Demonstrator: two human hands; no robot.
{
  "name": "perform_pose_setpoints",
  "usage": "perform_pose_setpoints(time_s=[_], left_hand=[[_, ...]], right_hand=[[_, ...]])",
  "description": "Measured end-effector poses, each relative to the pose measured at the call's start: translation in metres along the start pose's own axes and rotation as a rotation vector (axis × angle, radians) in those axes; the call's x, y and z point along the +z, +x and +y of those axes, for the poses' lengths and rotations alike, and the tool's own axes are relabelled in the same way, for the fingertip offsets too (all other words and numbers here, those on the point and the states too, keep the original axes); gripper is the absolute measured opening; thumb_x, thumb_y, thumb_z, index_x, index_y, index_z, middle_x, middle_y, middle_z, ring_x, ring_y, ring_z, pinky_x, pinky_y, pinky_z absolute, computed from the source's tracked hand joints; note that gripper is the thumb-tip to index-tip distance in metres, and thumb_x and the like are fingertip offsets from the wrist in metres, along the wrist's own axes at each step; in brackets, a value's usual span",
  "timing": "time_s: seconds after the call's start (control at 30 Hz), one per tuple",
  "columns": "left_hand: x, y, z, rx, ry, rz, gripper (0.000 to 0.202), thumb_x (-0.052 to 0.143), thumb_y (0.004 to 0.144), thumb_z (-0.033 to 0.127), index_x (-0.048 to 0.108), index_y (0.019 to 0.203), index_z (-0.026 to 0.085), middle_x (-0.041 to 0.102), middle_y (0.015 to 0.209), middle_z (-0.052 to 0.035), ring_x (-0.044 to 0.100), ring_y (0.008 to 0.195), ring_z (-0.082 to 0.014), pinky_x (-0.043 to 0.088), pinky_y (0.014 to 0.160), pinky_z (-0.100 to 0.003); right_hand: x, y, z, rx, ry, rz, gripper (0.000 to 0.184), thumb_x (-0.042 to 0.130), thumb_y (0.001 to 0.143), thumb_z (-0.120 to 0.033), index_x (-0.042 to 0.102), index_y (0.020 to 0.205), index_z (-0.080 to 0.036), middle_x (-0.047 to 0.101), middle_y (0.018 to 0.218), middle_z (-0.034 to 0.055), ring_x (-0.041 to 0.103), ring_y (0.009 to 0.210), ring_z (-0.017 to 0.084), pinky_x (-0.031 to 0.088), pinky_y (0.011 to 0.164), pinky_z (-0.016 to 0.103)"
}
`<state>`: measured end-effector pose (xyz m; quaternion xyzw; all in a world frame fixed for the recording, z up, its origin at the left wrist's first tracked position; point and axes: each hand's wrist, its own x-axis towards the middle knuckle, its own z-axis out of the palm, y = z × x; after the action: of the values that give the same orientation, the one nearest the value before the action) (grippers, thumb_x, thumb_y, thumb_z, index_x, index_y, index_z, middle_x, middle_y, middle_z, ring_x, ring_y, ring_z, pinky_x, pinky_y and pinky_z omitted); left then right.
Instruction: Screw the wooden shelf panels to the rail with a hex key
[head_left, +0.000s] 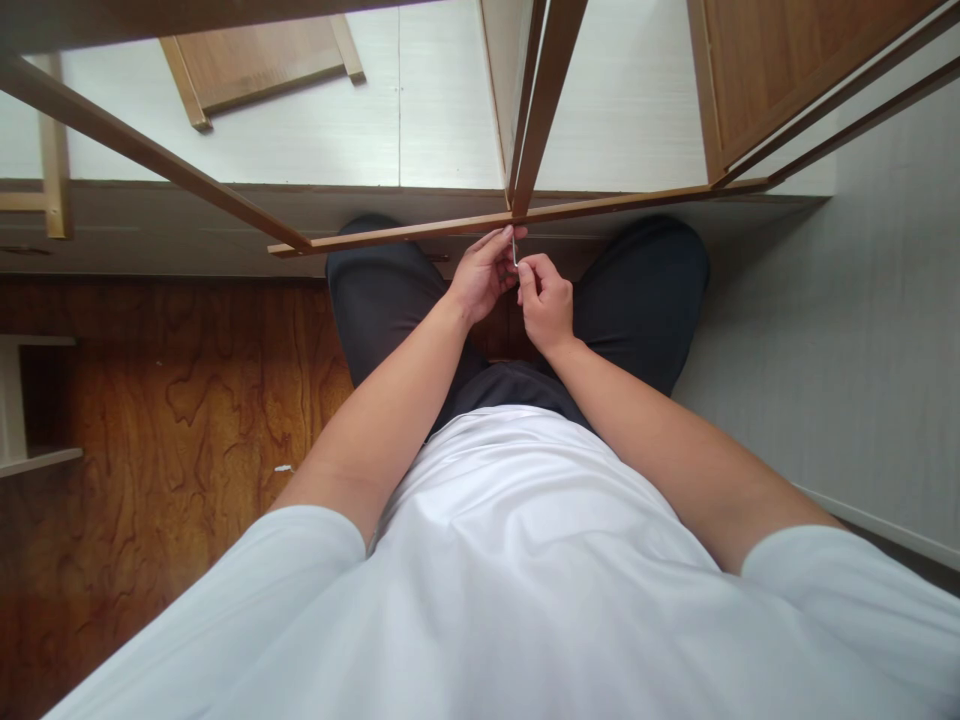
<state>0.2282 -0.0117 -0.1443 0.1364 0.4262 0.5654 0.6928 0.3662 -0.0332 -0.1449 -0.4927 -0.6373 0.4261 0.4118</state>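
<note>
A thin silver hex key [515, 250] stands against the near side of a wooden rail [442, 229], below the joint where an upright post [551, 95] meets it. My left hand [480, 275] is closed, its thumb and fingertips around the key's upper end, close to the rail. My right hand [547, 302] pinches the lower, bent end between thumb and curled fingers. The key's tip and any screw at the joint are hidden by my fingers. The rail belongs to a wooden frame with slanting bars [172, 165] and a panel [810, 65] at the right.
The frame rests on a pale surface [450, 110] in front of me. A separate wooden panel piece [262, 65] lies on it at the back left. At the left are another wooden part [55, 170] and a white piece of furniture [11, 400]. A grey wall [862, 350] rises at the right.
</note>
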Motion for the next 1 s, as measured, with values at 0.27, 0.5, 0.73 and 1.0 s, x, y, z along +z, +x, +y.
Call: perform_pose_setpoints(time_s=[0.27, 0.5, 0.73, 1.0], left_hand=[[-0.001, 0.001, -0.001, -0.002, 0.032, 0.012, 0.021, 0.066, 0.102, 0.037, 0.076, 0.105, 0.020, 0.061, 0.073, 0.0038, 0.061, 0.057, -0.0061, 0.046, 0.058, -0.016], [-0.001, 0.000, -0.002, 0.018, -0.020, -0.013, 0.018, 0.071, 0.100, 0.036, 0.074, 0.098, 0.018, 0.057, 0.071, 0.0051, 0.055, 0.052, -0.0039, 0.044, 0.052, -0.015], [-0.003, 0.003, 0.001, 0.025, -0.004, 0.011, 0.015, 0.072, 0.098, 0.034, 0.073, 0.094, 0.020, 0.060, 0.072, 0.0044, 0.052, 0.051, -0.0043, 0.043, 0.052, -0.018], [-0.001, 0.002, 0.003, 0.039, -0.032, 0.013, 0.014, 0.068, 0.100, 0.025, 0.073, 0.089, 0.017, 0.056, 0.069, 0.0052, 0.056, 0.052, -0.0040, 0.043, 0.052, -0.016]], right_hand=[[0.006, 0.003, 0.005, 0.042, 0.132, -0.012, 0.049, 0.056, 0.101, -0.072, 0.064, 0.091, -0.025, 0.053, 0.060, -0.0056, 0.052, 0.056, 0.012, 0.048, 0.059, 0.023], [0.009, 0.004, 0.007, 0.108, 0.281, -0.052, 0.053, 0.061, 0.095, -0.077, 0.065, 0.092, -0.025, 0.055, 0.059, -0.0061, 0.044, 0.045, 0.008, 0.035, 0.042, 0.021], [0.010, 0.003, 0.002, 0.123, 0.289, -0.090, 0.059, 0.062, 0.090, -0.083, 0.067, 0.092, -0.024, 0.056, 0.058, -0.0067, 0.043, 0.043, 0.008, 0.036, 0.041, 0.022], [0.011, 0.004, 0.006, 0.125, 0.332, -0.083, 0.056, 0.065, 0.091, -0.080, 0.066, 0.098, -0.025, 0.056, 0.059, -0.0074, 0.043, 0.043, 0.007, 0.035, 0.041, 0.021]])
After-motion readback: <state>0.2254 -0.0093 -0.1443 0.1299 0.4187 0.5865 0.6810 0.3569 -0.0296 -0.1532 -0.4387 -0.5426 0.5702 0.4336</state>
